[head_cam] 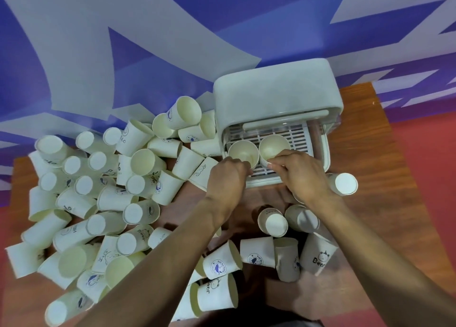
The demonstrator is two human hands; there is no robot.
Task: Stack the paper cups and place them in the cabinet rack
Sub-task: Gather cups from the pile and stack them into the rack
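Observation:
A pale grey cabinet (274, 89) stands at the back right of the table, its front open onto a white slatted rack (293, 135). Two cream paper cups stand upright on the rack, mouths up. My left hand (227, 176) grips the near rim of the left cup (241, 150). The right cup (274, 145) is held at its near rim by my right hand (299, 171). Whether either cup is a stack cannot be told. A big heap of loose paper cups (106, 198) covers the table's left half.
More loose cups (274, 221) lie on the wooden table (385, 215) in front of the cabinet, under my forearms, and one cup (344, 183) lies right of my right wrist. A blue and grey patterned wall rises behind. Red floor shows at the right.

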